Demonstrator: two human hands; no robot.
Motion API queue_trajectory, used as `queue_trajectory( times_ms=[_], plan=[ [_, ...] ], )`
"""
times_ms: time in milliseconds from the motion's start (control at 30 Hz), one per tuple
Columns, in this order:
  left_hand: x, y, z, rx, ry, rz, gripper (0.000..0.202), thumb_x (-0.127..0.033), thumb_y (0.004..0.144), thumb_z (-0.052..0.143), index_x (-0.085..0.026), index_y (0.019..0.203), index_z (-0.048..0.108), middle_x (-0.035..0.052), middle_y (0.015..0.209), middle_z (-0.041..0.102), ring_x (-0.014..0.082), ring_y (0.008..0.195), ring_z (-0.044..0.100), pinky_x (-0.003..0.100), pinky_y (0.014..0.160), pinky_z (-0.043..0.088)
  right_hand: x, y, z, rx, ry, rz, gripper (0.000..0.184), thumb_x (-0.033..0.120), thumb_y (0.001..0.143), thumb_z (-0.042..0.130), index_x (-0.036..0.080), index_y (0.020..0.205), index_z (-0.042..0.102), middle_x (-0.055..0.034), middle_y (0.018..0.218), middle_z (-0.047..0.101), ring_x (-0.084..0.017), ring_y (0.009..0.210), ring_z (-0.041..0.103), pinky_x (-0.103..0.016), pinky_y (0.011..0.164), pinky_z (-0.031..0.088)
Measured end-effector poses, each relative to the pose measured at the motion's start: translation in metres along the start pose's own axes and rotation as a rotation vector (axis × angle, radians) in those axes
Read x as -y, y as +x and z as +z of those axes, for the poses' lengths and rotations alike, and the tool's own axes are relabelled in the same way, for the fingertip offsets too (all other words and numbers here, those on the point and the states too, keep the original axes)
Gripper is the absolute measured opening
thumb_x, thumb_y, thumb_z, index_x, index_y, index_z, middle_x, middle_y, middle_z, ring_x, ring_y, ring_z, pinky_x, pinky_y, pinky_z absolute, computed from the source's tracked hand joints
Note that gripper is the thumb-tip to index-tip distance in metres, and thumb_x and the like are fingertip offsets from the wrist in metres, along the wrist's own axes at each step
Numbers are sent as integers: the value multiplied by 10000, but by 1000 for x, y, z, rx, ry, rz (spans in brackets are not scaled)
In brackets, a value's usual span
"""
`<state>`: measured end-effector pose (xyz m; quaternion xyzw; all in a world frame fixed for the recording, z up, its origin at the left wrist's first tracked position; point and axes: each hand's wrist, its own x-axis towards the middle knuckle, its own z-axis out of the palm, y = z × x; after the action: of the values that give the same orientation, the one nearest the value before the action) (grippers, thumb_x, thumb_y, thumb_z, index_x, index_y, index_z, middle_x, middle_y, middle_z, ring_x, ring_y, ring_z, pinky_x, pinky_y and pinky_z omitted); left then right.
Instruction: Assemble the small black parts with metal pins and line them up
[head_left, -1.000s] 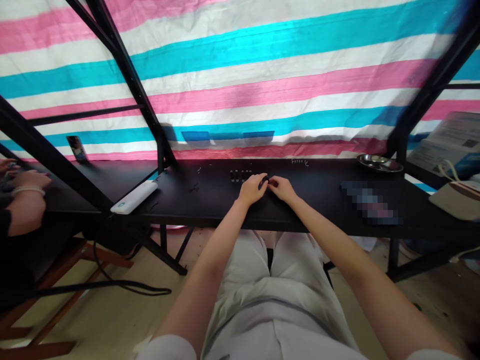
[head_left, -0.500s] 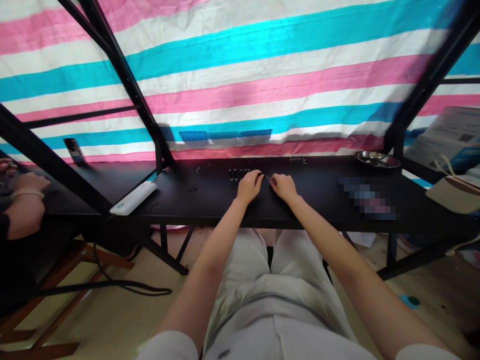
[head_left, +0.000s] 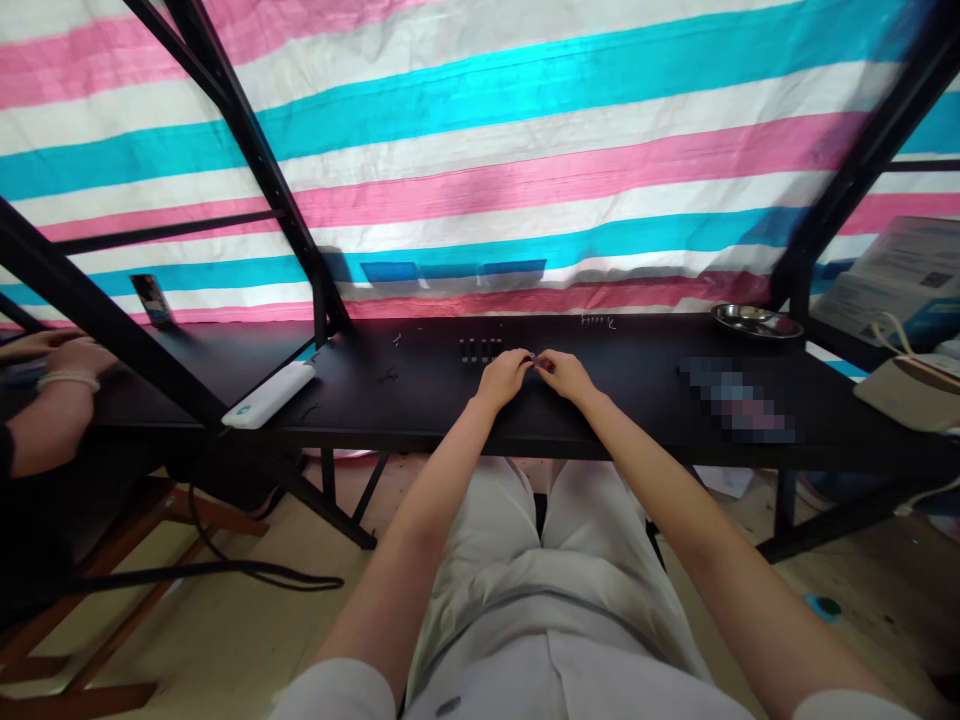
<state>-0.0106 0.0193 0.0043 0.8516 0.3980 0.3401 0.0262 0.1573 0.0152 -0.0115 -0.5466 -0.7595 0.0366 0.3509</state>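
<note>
Over the table, just beside the dark pieces, left hand and right hand have drawn together, fingertips pinched narrow on a mostly hidden small part between them, suggesting close two-handed fitting or handling.

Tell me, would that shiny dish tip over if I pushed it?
The dish would probably slide rather than tip, since it looks low and wide on the black table. Its glossy, metal-looking surface suggests it's stiff, and maybe slippery to grip.
</note>
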Motion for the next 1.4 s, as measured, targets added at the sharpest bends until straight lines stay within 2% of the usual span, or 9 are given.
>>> queue_trajectory(
  times_ms=[200,500,633,767,900,967,1100,1300,1400],
  plan=[
    [1,0,2,5,-24,8,213,-244,890,437,-219,1044,582,40,1031,640,172,968,579,292,838,474,0,0,1,23,17,-21,118,272,781,562,197,847,626,-7,702,599,-135,656,530,-235,634,395],
    [-1,-1,-2,47,-51,23,199,-271,890,437,-224,1008,590,35,960,640,166,908,584,287,800,477,3,0,0,58,-59,-77,129,281,810,509,194,782,600,-30,731,602,-154,691,520,-245,629,369],
    [-3,-1,-2,50,-85,5,200,-299,881,460,-220,1016,585,31,942,639,160,883,582,274,776,468,4,0,0,59,-66,-91,135,263,810,491,191,814,605,-37,740,609,-157,699,528,-247,640,374],
    [-7,-1,-4,25,-110,-50,266,-364,874,469,-205,1068,557,19,887,636,136,776,572,249,711,451,-6,2,-6,-56,-50,47,147,299,796,515,193,831,610,-36,752,626,-156,687,545,-250,637,384],
    [-11,-2,-8,34,-85,-61,265,-370,907,387,-205,972,584,14,832,628,130,748,557,236,681,424,-33,5,-17,-242,-58,300,154,323,780,536,193,817,609,-44,750,642,-177,701,568,-264,633,395],
    [-11,-3,-9,52,-76,-59,276,-368,913,365,-208,935,590,17,825,626,135,751,557,240,680,418,-48,8,-22,-272,-61,402,154,322,778,537,190,816,607,-51,766,652,-186,727,580,-270,645,404],
    [-9,-3,-8,76,-62,-56,288,-361,918,343,-210,900,588,21,826,624,140,750,560,243,668,408,-71,13,-28,-229,-116,531,152,324,778,534,196,802,613,-65,820,667,-200,787,594,-284,681,421],
    [-6,-3,-7,82,-54,-41,301,-354,924,326,-202,881,583,24,845,624,136,755,562,236,661,398,-85,21,-28,-62,-223,511,162,306,762,545,182,811,639,-78,851,671,-204,834,606,-293,726,438],
    [-7,-2,-7,74,-49,-28,308,-347,925,321,-202,852,582,24,833,618,138,759,560,237,664,398,-88,23,-28,-42,-229,516,173,309,761,545,179,816,643,-80,869,673,-209,847,610,-294,730,441]
  ],
)
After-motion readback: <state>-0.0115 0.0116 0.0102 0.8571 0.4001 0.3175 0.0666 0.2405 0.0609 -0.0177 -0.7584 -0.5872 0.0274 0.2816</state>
